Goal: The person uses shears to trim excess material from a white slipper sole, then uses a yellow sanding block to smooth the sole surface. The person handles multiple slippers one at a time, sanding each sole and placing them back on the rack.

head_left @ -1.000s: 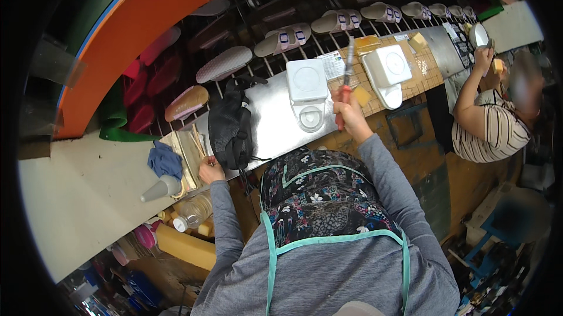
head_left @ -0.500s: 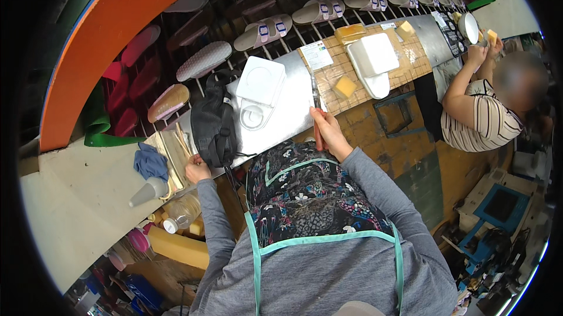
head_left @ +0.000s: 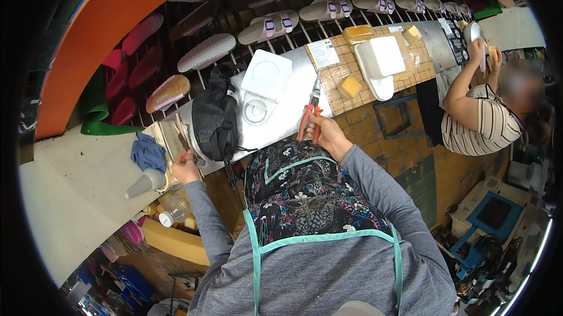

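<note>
Red-handled pliers [head_left: 306,119] with grey metal jaws are held in my right hand [head_left: 329,135], handles spread apart, jaws over the bench's metal top near the edge of the tan mat. At the left, my left hand [head_left: 186,167] is closed, fingertips at a shallow wooden box [head_left: 166,135]. A slim brownish piece [head_left: 182,136] rises just beyond these fingers; whether they grip it I cannot tell. Between my hands lie a black bag [head_left: 214,119] and a white moulded plastic piece [head_left: 267,75]. Beside the box are a blue cloth [head_left: 148,153] and a grey cone-shaped container [head_left: 144,183].
On the tan mat [head_left: 335,100] sit a yellow sponge block [head_left: 350,86] and a white container [head_left: 380,58]. Slide sandals [head_left: 268,27] line the rack behind. A co-worker [head_left: 478,113] at the right holds a yellow block. Below the bench is a clear bottle [head_left: 177,207].
The pliers' handles have spread apart in my right hand. My left hand has shifted slightly left and up along the box. The co-worker's hand has risen toward the white bowl.
</note>
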Motion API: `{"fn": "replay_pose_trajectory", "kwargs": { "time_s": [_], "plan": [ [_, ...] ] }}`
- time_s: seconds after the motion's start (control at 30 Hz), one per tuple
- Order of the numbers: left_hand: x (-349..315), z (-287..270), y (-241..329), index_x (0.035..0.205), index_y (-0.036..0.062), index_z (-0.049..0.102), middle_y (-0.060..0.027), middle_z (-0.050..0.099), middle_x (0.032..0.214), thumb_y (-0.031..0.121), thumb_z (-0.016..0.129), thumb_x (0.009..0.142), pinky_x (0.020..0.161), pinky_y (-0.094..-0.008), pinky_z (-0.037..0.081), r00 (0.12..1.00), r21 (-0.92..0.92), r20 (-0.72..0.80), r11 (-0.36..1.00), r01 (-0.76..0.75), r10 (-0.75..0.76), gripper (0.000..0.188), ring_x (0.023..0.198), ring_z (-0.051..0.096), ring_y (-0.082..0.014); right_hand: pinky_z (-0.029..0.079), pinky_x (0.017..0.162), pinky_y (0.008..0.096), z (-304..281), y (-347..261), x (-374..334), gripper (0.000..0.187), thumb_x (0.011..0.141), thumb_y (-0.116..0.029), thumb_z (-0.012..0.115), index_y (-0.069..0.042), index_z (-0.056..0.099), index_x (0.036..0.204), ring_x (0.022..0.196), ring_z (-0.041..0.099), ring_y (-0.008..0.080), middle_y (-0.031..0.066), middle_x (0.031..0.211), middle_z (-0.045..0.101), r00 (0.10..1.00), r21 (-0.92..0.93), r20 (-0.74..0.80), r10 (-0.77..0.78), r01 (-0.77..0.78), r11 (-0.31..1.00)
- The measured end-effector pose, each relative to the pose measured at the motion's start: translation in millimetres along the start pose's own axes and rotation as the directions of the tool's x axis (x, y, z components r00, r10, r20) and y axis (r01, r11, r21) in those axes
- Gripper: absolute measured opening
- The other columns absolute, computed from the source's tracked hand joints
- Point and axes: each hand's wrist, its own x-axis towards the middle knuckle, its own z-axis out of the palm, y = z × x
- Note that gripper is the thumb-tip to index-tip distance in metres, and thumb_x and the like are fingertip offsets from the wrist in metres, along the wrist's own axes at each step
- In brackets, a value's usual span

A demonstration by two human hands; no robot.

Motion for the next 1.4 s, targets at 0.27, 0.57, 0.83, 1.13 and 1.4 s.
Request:
{"fn": "replay_pose_trajectory", "kwargs": {
  "time_s": [0.27, 0.57, 0.83, 1.13, 1.4],
  "plan": [
    [-84.7, 0.7, 163.9, 0.097, 0.0023, 0.072, -0.0012, 0.070, 0.090, 0.012, 0.072, 0.089, 0.074, -0.0230, 0.050, 0.862, -0.530, 0.434, 0.848, 0.007, 0.263, 0.012, 0.080, 0.061, -0.0076, 0.053, 0.080, 0.0386, -10.9, -0.8, 11.8, 0.034, 0.098, -0.023, 0.056, 0.006, 0.061, 0.114, 0.088, 0.067, 0.0253, 0.0132, 0.099, 0.068, 0.996, -0.696, 0.017, -0.083, 0.071, 0.715],
    [-127.5, 107.4, 217.8, 0.096, -0.0027, 0.071, -0.0051, 0.070, 0.088, 0.012, 0.071, 0.090, 0.069, -0.0222, 0.049, 0.381, -0.361, 0.897, 0.867, 0.344, 0.222, 0.016, 0.077, 0.063, -0.0083, 0.050, 0.090, 0.0347, -31.0, -20.0, -13.0, 0.031, 0.090, -0.020, 0.062, 0.000, 0.070, 0.113, 0.098, 0.068, 0.0259, 0.0171, 0.106, 0.072, 0.957, -0.893, 0.179, -0.228, 0.256, 0.371],
    [-140.6, 131.6, 234.6, 0.092, -0.0002, 0.071, -0.0021, 0.066, 0.076, 0.019, 0.071, 0.090, 0.043, -0.0241, 0.041, 0.229, -0.347, 0.921, 0.929, 0.125, 0.313, 0.020, 0.050, 0.053, -0.0077, 0.046, 0.093, 0.0364, -12.5, -50.6, -55.1, 0.030, 0.092, -0.021, 0.063, -0.004, 0.068, 0.116, 0.107, 0.060, 0.0234, 0.0089, 0.100, 0.071, 0.558, -0.606, 0.129, -0.820, 0.699, 0.381],
    [-165.1, 172.3, 231.4, 0.106, 0.0032, 0.068, -0.0143, 0.059, 0.087, 0.038, 0.075, 0.081, 0.071, -0.0392, 0.050, 0.359, -0.282, 0.757, 0.769, -0.574, 0.546, 0.043, 0.080, 0.060, -0.0273, 0.039, 0.084, 0.0378, -55.0, -74.8, -92.8, 0.010, 0.077, -0.019, 0.078, -0.011, 0.076, 0.083, 0.087, 0.061, 0.0212, 0.0038, 0.080, 0.070, 0.583, -0.861, 0.455, -0.673, 0.480, -0.167],
    [-162.6, 227.7, 222.9, 0.133, 0.0010, 0.046, -0.0240, 0.059, 0.096, 0.039, 0.070, 0.074, 0.079, -0.0485, 0.052, 0.435, 0.131, 0.838, 0.652, -0.747, 0.330, 0.074, 0.088, 0.063, -0.0426, 0.048, 0.069, 0.0228, -133.3, -22.6, -106.9, 0.027, 0.089, -0.011, 0.071, 0.001, 0.068, 0.113, 0.081, 0.060, 0.0062, 0.0016, 0.087, 0.068, 0.760, -0.381, -0.161, -0.630, 0.541, 0.750]
  ]
}}
